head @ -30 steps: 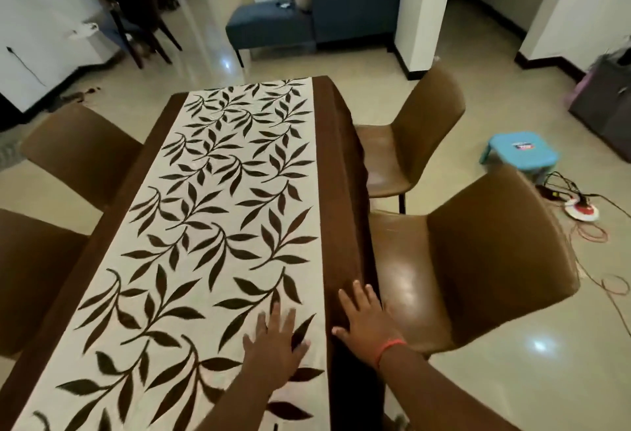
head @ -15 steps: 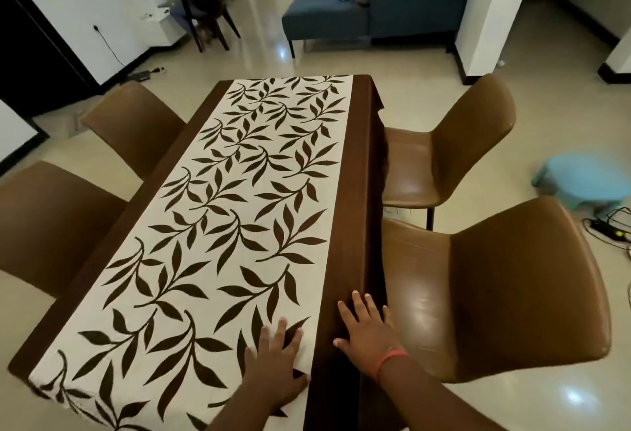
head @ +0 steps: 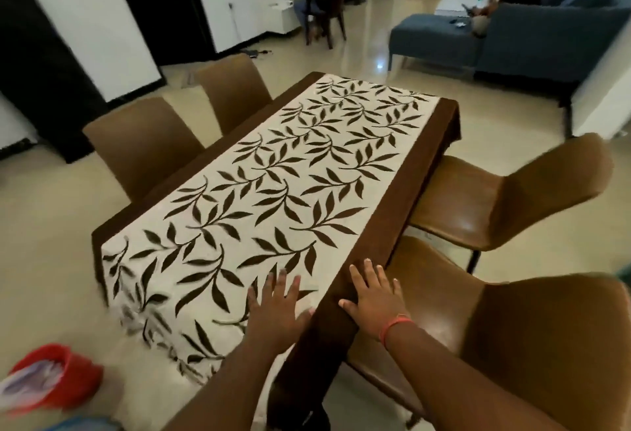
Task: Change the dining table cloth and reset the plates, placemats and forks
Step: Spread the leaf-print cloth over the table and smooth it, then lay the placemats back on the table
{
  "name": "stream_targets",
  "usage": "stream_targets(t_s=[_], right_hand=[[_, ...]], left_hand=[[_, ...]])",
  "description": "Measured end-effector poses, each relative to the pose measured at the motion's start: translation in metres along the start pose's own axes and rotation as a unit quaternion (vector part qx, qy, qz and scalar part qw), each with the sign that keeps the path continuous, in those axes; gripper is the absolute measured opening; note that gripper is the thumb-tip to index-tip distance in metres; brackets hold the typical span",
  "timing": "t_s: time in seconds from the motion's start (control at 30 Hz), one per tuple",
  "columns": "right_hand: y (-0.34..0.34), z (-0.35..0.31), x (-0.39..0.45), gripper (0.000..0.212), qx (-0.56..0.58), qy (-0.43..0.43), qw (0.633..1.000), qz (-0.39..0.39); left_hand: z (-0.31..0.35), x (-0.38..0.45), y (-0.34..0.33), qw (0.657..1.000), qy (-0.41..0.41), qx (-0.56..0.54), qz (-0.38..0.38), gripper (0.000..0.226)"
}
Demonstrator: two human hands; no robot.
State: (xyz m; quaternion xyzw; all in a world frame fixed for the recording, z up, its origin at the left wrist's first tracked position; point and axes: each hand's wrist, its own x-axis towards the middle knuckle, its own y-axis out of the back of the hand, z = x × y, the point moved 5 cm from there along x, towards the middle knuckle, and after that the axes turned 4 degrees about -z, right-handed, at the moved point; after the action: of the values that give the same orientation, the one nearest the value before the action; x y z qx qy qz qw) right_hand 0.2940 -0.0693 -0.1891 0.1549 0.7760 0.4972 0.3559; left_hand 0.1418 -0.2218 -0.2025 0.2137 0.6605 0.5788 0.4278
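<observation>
1. Step in hand, by the look of it: smoothing the freshly laid cream tablecloth with dark brown leaf print and plain brown borders (head: 273,191) flat over the long dining table; no plates, placemats or forks anywhere on it, so resetting not yet begun.
2. Left hand (head: 276,307): flat, fingers straight and spread, palm down on the printed cream panel near the close corner, gripping nothing.
3. Right hand (head: 374,297), with a thin orange-red wristband (head: 392,324): likewise flat and spread, pressing on the brown border strip right at the table's edge, holding nothing.
4. Cloth relative to hands: directly beneath both palms, running away toward the far end, draping over the near end at lower left and over the right-hand side.
5. Just beside the right hand: two brown leather-look chairs (head: 512,328), the closer seat tucked against the hanging border.
6. Next move, as a judgement: sweeping outward to clear any wrinkles and checking for an even overhang, then fetching placemats, plates and forks, none of them in view.
7. Low at left, blurred: a red bucket-like container (head: 61,372), contents unclear.
</observation>
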Motion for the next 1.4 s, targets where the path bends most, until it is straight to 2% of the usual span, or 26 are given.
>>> stream_targets(t_s=[0.17,0.3,0.4,0.5,0.57,0.7,0.83,0.9,1.1,1.27,1.4], right_hand=[[0.013,0.01,-0.003,0.08,-0.057,0.144,0.988,-0.022],[0.008,0.052,-0.025,0.084,-0.106,0.191,0.974,-0.052],[-0.014,0.057,-0.051,0.086,-0.118,0.236,0.961,-0.08],[-0.047,0.025,-0.096,0.087,-0.136,0.328,0.929,-0.106],[-0.062,0.01,-0.117,0.087,-0.142,0.356,0.916,-0.118],[-0.119,-0.027,-0.186,0.087,-0.202,0.474,0.841,-0.168],[-0.163,-0.027,-0.235,0.088,-0.234,0.493,0.807,-0.225],[-0.178,-0.029,-0.254,0.089,-0.251,0.495,0.796,-0.241],[-0.248,-0.057,-0.33,0.087,-0.278,0.493,0.765,-0.308],[-0.306,-0.062,-0.361,0.083,-0.312,0.437,0.774,-0.336],[-0.338,-0.08,-0.386,0.071,-0.233,0.382,0.823,-0.35]], left_hand=[[0.015,-0.048,-0.025,0.985,0.165,-0.044,0.033,0.089],[0.076,-0.106,-0.046,0.966,0.234,-0.098,0.05,0.091],[0.106,-0.16,-0.064,0.95,0.285,-0.129,0.02,0.09],[0.117,-0.247,-0.091,0.912,0.379,-0.154,-0.02,0.086],[0.121,-0.287,-0.106,0.894,0.416,-0.159,-0.045,0.08],[0.133,-0.396,-0.144,0.826,0.521,-0.205,-0.066,0.08],[0.164,-0.461,-0.175,0.771,0.585,-0.229,-0.107,0.081],[0.177,-0.485,-0.19,0.745,0.609,-0.251,-0.1,0.082],[0.188,-0.606,-0.25,0.631,0.697,-0.332,-0.077,0.078],[0.176,-0.696,-0.299,0.567,0.729,-0.378,-0.059,0.075],[0.141,-0.768,-0.34,0.571,0.724,-0.38,-0.07,0.075]])
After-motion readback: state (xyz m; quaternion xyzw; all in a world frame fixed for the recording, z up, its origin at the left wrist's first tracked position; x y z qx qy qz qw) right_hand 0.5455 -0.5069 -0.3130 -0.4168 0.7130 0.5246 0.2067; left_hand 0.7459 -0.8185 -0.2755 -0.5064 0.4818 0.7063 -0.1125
